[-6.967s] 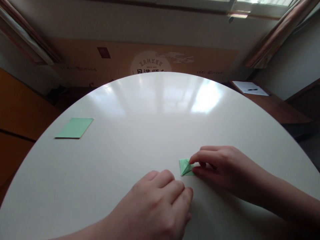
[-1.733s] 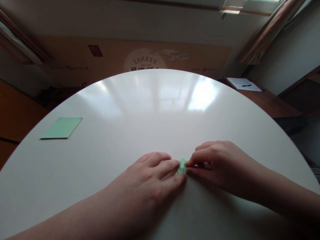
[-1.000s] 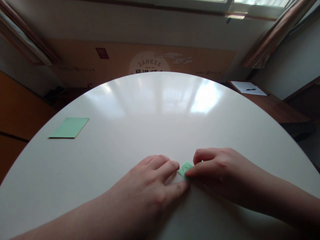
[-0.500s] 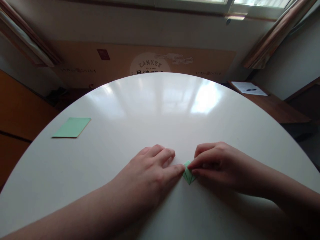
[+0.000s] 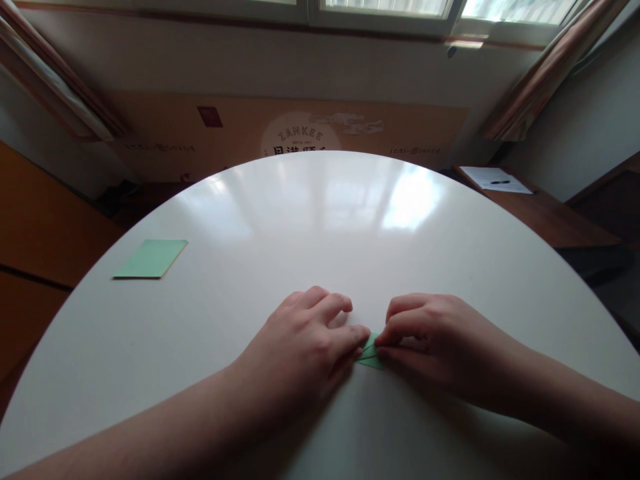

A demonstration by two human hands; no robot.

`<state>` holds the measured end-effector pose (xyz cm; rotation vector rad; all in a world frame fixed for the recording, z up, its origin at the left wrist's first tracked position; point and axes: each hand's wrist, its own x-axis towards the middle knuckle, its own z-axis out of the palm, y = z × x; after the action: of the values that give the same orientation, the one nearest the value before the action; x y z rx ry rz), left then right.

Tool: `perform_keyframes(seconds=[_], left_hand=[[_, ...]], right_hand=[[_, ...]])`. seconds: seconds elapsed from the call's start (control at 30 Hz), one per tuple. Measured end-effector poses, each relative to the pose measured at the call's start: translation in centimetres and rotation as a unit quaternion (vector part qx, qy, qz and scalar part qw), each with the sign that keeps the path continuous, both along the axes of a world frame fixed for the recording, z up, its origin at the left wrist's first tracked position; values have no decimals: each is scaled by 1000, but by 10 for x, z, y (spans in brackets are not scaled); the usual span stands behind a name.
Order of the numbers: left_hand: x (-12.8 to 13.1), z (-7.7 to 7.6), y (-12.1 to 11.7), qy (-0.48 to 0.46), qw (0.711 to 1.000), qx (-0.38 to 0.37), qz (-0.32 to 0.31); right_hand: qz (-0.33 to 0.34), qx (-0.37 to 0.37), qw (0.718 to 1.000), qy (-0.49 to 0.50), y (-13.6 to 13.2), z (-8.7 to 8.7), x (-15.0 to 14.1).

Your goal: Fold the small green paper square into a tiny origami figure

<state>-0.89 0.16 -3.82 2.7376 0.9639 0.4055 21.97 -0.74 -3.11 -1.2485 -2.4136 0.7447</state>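
A small folded piece of green origami paper (image 5: 370, 355) lies on the white table between my hands, its edges partly hidden by fingers. My left hand (image 5: 313, 337) grips its left side, thumb and index finger closed on the edge while the other fingers curl above the tabletop. From the right, my right hand (image 5: 425, 333) pinches the opposite edge between thumb and index finger. Crease lines or fold edges run slantwise across the visible part of the paper.
A stack of square green paper (image 5: 151, 259) lies at the left of the round white table (image 5: 280, 260). Beyond the table's right edge, a brown wooden surface (image 5: 560, 217) holds white paper (image 5: 495, 180) with a dark pen on it. A printed cardboard panel (image 5: 230, 130) stands behind.
The folded paper has turned, its point that faced me now swung aside. My right fingers have shifted to pinch its right edge. The camera view has tilted slightly upward.
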Motion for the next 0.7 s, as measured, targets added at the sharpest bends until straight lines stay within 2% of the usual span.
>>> perform_keyframes(seconds=[0.23, 0.43, 0.7], left_hand=[[5, -5, 0, -47, 999, 0, 6], [8, -4, 0, -38, 999, -34, 5], [6, -4, 1, -32, 999, -36, 5]], right_hand=[[3, 15, 1000, 3, -1, -1, 2], [4, 7, 1000, 1, 0, -4, 1], [-2, -17, 1000, 0, 1, -2, -1]])
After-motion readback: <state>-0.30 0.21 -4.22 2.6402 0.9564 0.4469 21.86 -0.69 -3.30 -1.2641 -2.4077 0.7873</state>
